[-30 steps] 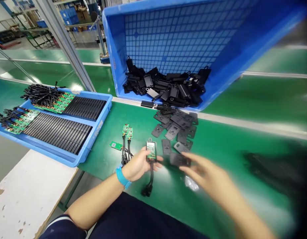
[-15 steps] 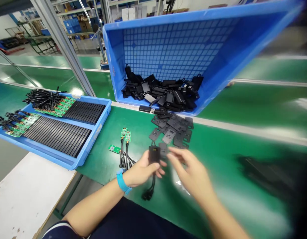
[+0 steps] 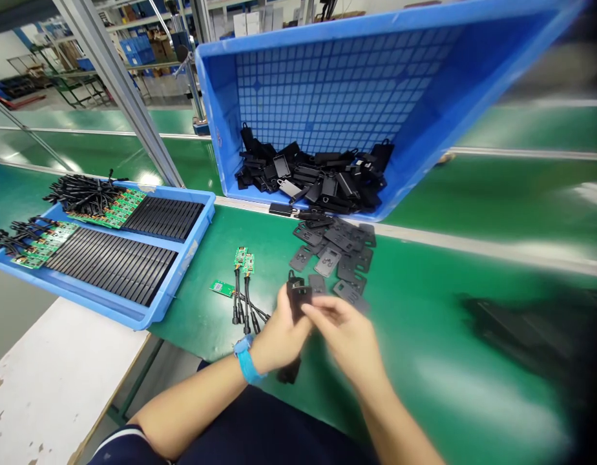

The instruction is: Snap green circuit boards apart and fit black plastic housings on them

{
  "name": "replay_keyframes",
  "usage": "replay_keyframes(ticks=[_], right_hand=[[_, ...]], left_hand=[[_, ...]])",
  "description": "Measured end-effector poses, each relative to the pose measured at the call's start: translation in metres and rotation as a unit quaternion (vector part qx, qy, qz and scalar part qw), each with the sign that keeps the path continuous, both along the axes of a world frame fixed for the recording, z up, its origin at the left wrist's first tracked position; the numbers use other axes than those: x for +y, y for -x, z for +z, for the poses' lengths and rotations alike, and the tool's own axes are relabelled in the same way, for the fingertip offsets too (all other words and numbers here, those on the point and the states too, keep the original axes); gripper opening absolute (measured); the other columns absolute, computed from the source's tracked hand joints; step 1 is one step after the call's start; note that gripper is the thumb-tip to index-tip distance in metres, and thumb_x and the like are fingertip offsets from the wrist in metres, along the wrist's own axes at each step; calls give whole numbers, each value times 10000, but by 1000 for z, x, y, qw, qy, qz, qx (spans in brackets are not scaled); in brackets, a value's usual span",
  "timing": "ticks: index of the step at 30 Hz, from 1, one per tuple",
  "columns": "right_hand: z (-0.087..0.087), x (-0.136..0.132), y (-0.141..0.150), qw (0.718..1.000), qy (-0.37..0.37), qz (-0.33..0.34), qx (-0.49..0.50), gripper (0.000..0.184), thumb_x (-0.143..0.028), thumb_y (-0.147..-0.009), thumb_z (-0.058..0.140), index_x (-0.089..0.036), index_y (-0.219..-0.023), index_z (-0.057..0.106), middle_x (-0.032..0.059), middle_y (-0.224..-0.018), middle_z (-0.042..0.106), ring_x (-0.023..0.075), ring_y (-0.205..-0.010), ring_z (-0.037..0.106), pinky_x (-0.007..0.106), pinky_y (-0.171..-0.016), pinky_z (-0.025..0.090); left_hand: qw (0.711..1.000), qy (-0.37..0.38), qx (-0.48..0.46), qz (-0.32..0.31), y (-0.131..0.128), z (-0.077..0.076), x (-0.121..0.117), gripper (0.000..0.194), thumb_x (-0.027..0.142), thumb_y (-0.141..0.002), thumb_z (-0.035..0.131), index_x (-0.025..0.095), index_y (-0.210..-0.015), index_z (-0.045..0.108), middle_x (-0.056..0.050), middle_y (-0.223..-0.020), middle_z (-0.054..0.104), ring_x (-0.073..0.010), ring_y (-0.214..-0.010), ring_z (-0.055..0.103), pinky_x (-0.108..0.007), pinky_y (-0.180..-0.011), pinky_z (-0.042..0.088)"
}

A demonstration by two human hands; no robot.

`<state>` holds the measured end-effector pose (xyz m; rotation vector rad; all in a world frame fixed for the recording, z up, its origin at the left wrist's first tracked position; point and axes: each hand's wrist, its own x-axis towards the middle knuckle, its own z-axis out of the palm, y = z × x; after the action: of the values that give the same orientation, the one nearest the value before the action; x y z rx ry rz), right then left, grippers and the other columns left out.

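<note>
Item in hand: one black plastic housing [image 3: 298, 298] with a hanging loop at its top end, located above the front of the green worktop [image 3: 424, 323], between the person's hands. A slotted black face shows on its near side; blur prevents telling whether this is a separate plate. Left hand [image 3: 282, 342], turquoise strap [image 3: 249, 367] at the wrist: fingers clamped on the housing from the left and below. Right hand [image 3: 349, 332]: thumb and forefinger pinched on the housing at its right edge. A dark cable end [image 3: 289, 371] shows below the left hand; its upper part is hidden.

Just beyond the hands, slotted black cover plates [image 3: 327, 261] lie loosely spread and overlapping. To the left, green circuit boards [image 3: 223, 288] with black cables rest on the worktop, some cables crossing. Behind the plates, a large blue crate [image 3: 322, 84] stands tipped with its opening toward the person, loose black housings [image 3: 311, 177] heaped inside.

At far left, a blue divided tray [image 3: 175, 284] carries rows of slim black parts [image 3: 115, 265] and cabled boards [image 3: 104, 208]. At far right is a dark, blurred object [image 3: 516, 336], not identifiable
</note>
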<state>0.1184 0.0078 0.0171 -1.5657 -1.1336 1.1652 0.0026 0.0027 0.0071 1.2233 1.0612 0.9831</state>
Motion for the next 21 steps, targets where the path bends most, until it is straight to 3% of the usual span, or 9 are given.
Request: replay_keyframes(ticks=[3, 6, 11, 13, 17, 21], right_hand=[[-1, 2, -5, 998, 17, -20, 58, 295, -403, -574, 697, -158, -723, 625, 50, -683, 659, 176, -613, 604, 288, -566, 497], [1, 2, -6, 998, 24, -23, 56, 291, -388, -549, 715, -158, -710, 635, 46, -676, 661, 172, -599, 599, 282, -559, 488], [4, 6, -11, 999, 40, 24, 23, 263, -383, -572, 711, -158, -640, 593, 16, -554, 610, 141, -480, 542, 271, -499, 453], [4, 9, -17, 998, 19, 56, 14, 257, -360, -581, 715, -162, -692, 596, 27, -641, 632, 153, -571, 569, 272, -554, 460], [5, 11, -25, 984, 12, 154, 87, 274, -353, -661, 655, -166, -858, 624, 51, -824, 649, 178, -758, 586, 293, -683, 465], [4, 6, -20, 986, 39, 111, 121, 267, -394, -660, 651, -153, -771, 619, 28, -690, 624, 150, -608, 555, 255, -550, 449]], left_hand=[[1000, -2, -15, -6, 2, -1, 0, 537, 252, -801, 502, 147, -1260, 242, -136, -1200, 476, -203, -1121, 453, -378, -978, 332], [1000, 3, -14, -16, 2, -3, 0, 522, 265, -801, 505, 163, -1250, 258, -129, -1187, 480, -204, -1077, 482, -372, -928, 383], [997, 32, -1, -67, 5, -4, -3, 434, 306, -847, 409, 142, -1232, 290, -128, -1013, 559, -152, -741, 589, -323, -689, 501], [995, 38, -43, -85, 6, -4, -4, 465, 287, -848, 407, 161, -1271, 261, -135, -1079, 537, -152, -758, 600, -324, -695, 513], [990, 47, -101, -81, 3, -5, -7, 605, 261, -820, 463, 245, -1351, 174, -128, -1277, 423, -185, -900, 600, -340, -770, 514], [993, 66, -78, -66, -7, -7, -13, 557, 271, -817, 465, 247, -1328, 245, -119, -1171, 532, -186, -813, 636, -323, -715, 528]])
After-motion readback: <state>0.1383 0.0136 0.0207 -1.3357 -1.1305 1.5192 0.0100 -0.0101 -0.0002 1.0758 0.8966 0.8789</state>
